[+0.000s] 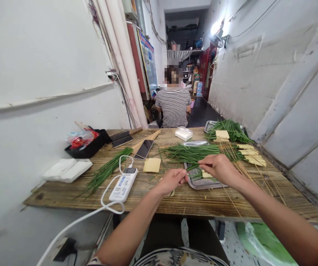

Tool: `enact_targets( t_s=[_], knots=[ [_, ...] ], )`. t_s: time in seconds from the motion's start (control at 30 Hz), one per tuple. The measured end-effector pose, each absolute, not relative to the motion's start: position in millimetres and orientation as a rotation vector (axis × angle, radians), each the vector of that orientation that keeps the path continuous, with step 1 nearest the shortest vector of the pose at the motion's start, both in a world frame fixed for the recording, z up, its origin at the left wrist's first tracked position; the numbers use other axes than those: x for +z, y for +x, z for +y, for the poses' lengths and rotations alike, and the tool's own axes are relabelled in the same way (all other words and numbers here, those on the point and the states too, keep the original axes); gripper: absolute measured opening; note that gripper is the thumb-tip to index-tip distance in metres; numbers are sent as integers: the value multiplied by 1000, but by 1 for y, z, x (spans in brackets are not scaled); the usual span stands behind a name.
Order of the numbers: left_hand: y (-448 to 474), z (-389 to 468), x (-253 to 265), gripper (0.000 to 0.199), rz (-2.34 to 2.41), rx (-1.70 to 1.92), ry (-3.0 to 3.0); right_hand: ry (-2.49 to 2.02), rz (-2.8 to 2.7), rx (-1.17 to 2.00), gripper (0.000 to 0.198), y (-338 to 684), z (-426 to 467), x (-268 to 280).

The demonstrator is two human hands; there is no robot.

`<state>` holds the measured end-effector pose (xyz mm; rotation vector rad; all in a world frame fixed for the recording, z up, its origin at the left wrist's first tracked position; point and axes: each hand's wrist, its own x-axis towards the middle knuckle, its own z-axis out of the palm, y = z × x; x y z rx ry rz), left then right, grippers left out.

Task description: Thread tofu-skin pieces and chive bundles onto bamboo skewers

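Note:
A short bundle of green chives (193,167) stretches between my two hands above a metal tray (207,184). Its left end is pinched in my left hand (175,180), and its right end in the fingertips of my right hand (216,167). Just behind them, a heap of loose chives (190,150) lies across the tray. Under my right hand, a pale yellow sheet roll (207,174) with chives in it is partly covered. A stack of square yellow sheets, like tofu skin (151,165), sits left of the tray.
Skewered chive rolls (254,157) and bamboo skewers (243,168) lie at right, with more chives (231,130) behind. At left are a power bank (124,186) with a white cable, chives (107,170), a phone (144,149) and a black box (88,146). A person (173,107) sits beyond the table.

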<state>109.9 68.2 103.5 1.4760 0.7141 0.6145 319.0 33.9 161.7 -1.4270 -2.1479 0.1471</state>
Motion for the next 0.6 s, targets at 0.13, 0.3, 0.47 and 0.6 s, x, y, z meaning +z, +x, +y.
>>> enact_targets(
  t_s=[0.13, 0.3, 0.47, 0.6],
  knots=[
    [118, 64, 96, 44, 700, 760, 1271, -1412, -2112, 43, 18, 312, 33, 160],
    [131, 59, 94, 35, 551, 848, 799, -1383, -2069, -112, 20, 289, 17, 152],
    [135, 55, 107, 27, 465, 892, 572, -1320, -1928, -334, 30, 260, -2, 128],
    [139, 48, 113, 26, 485, 942, 513, -1332, -1833, -392, 27, 241, -6, 97]
  ],
)
